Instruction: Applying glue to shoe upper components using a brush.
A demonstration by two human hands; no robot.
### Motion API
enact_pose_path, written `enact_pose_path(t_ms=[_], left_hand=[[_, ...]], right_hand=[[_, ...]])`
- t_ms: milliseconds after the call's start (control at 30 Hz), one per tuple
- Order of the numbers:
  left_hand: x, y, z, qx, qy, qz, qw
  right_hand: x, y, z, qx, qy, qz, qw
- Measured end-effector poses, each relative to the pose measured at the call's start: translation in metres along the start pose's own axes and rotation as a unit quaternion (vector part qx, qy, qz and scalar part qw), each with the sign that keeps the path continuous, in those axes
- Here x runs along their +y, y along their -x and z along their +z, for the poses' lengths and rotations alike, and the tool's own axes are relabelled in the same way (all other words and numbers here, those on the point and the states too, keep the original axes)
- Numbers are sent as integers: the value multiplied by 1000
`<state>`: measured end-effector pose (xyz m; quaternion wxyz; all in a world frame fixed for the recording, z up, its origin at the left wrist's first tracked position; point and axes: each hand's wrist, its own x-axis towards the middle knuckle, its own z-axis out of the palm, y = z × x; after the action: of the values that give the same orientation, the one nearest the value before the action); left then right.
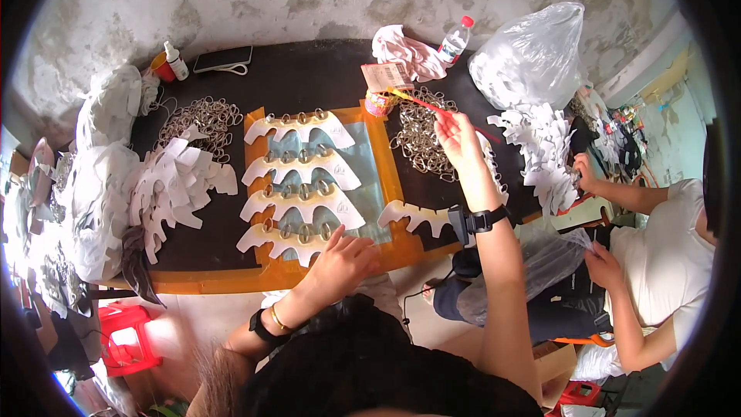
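My right hand [458, 140] grips a thin red brush [424, 102] with a yellowish tip. That tip is beside the mouth of a small red tub [376, 104]. My left hand [343, 259] has its fingers loosely bent and apart, at the right end of the nearest white scalloped piece [302, 245]. Three more such pieces, including the farthest one [340, 133], lie in a column beyond it on a bluish sheet [372, 177] framed by orange-brown tape. Metal rings [305, 190] stand along their yellowish, coated-looking upper edges. Another scalloped piece [417, 215] lies right of the sheet.
Heaps of metal rings [202, 125] flank the sheet. Stacked white pieces [174, 189] lie left, more [540, 147] right. A bulging plastic bag [532, 58], a bottle [455, 41], a pink cloth [405, 54] and a phone [224, 59] stand behind. A co-worker [656, 262] sits right.
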<state>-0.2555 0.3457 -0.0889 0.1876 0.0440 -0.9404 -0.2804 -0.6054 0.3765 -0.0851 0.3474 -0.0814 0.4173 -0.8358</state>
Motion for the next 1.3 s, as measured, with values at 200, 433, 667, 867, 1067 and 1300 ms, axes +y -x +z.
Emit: enact_pose_path(t_ms=[200,433,667,867,1067,1300], left_hand=[[2,1,-3,4,5,7,1000],[7,-8,3,-12,10,14,1000],[-2,16,-1,28,-21,22,999],[-3,-3,47,92,-67,101,988],[-14,30,-1,88,-34,60,994],[-39,38,-84,138,-13,-18,990]], right_hand=[[-3,3,-9,24,-152,87,984],[-13,9,-12,20,-135,37,990],[22,-1,22,-94,100,-127,982],[100,37,125,-314,-30,84,945],[61,59,132,-329,-137,148,923],[-26,70,15,-228,-248,106,936]])
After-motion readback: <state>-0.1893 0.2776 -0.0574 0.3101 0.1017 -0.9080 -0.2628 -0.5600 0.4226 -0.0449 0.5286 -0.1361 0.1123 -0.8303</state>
